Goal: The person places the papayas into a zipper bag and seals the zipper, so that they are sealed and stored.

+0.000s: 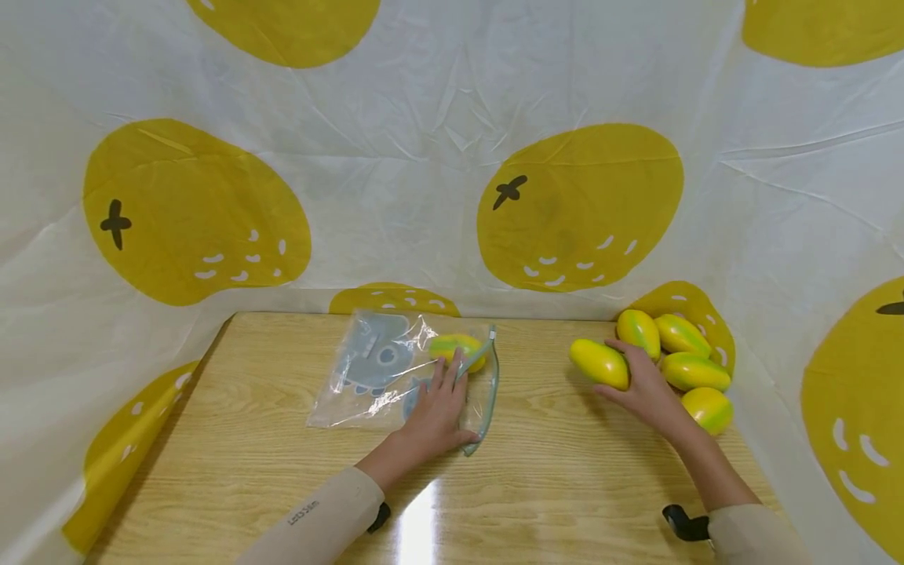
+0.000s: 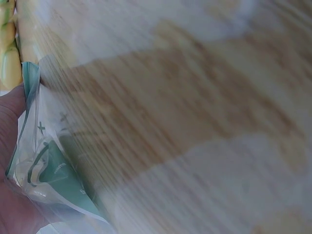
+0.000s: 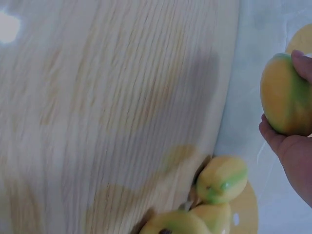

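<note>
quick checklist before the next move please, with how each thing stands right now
1. Held fruit secure in the right hand: ok, gripped, apart from the other fruits.
2. Left hand on the bag: ok, touching it near the green-edged mouth.
3. Mouth wide enough: cannot tell, though its edges look parted.
4. Space just past the mouth clear: not ok, another fruit seems to lie there.
5. Four other fruits grouped on the table: ok, at its right side.
</note>
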The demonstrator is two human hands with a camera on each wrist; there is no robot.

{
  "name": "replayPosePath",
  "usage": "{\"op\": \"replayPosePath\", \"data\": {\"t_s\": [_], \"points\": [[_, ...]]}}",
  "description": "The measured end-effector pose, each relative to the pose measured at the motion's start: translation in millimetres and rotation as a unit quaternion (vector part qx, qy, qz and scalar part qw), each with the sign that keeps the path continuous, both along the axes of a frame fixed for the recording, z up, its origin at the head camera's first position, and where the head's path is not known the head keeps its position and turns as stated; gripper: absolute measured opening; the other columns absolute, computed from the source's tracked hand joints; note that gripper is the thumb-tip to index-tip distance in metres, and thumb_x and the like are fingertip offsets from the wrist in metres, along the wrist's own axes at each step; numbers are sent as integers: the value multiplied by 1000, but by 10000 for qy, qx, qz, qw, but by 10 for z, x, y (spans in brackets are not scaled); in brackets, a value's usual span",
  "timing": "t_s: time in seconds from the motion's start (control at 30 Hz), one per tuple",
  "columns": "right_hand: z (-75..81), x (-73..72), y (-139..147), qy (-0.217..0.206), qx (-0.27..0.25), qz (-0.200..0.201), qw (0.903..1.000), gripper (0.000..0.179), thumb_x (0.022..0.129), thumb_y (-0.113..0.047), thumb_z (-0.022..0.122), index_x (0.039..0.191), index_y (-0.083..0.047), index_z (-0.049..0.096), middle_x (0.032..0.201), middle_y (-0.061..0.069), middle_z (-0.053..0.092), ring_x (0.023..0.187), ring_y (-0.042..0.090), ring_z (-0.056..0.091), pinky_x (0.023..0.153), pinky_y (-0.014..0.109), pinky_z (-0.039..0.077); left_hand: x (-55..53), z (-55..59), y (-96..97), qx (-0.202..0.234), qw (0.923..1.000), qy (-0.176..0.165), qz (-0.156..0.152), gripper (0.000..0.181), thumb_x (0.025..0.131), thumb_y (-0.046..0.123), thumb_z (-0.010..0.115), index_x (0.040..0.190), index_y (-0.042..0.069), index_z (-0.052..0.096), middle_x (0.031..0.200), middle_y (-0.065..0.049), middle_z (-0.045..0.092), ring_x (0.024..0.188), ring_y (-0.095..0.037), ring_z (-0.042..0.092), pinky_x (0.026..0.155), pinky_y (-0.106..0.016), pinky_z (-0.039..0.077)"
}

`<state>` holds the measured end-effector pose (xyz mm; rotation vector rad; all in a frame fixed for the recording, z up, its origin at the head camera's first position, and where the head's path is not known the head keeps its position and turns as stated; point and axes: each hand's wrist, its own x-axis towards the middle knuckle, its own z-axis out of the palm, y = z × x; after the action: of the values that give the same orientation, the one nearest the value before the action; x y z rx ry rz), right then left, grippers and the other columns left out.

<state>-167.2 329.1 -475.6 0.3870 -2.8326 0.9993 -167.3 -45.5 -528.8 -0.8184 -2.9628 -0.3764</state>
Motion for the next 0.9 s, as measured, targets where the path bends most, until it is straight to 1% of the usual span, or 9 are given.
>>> {"op": "replayPosePath", "data": {"t_s": [0.1,0.23,0.37,0.47,0.63,0.77,0.9], "points": [[-21,-26,-87,-173,-234,118,9995,82,91,-22,81,154,4,34,148,31,42,129,44,45,99,61,40,1,2,5,9,10000,-27,17,114,74,61,86,156,-2,38,174,-16,-5,158,-47,12,104,-71,44],[-83,-56,-205,-259,-421,335,9982,80,93,-25,79,156,-2,35,151,26,44,131,41,49,102,58,41,-2,7,11,40,10000,-78,36,114,74,60,87,156,-1,37,174,-16,-5,158,-47,12,105,-71,44],[-110,-94,-314,-308,-452,544,9970,79,94,-24,78,158,-9,34,154,22,45,133,38,51,103,56,43,-1,16,9,73,9999,-109,31,114,74,60,87,156,-1,37,174,-16,-5,158,-47,11,105,-72,43],[-128,-128,-387,-353,-475,685,9959,79,93,-21,79,157,-10,34,153,21,47,133,38,52,104,57,44,3,20,7,58,9999,-109,36,113,74,60,87,155,-1,38,174,-16,-5,158,-47,11,105,-72,43],[-183,-171,-519,-410,-540,832,9942,78,90,-14,81,154,-5,38,151,23,47,135,41,50,107,61,42,3,23,4,-3,10000,-88,43,113,73,61,86,155,-1,39,174,-16,-5,158,-47,12,104,-71,44],[-233,-194,-638,-342,-565,919,9936,77,85,-11,85,150,-2,43,147,25,47,135,43,48,110,63,40,2,24,-1,-23,10000,-68,13,112,74,61,86,155,-1,39,174,-16,-5,157,-48,13,105,-71,44],[-289,-229,-739,-246,-498,1041,9930,76,84,-9,86,148,-1,46,145,25,49,135,44,48,111,64,40,-2,13,0,-19,10000,-40,-15,112,75,61,85,156,-1,38,174,-16,-6,158,-47,12,105,-71,44]]}}
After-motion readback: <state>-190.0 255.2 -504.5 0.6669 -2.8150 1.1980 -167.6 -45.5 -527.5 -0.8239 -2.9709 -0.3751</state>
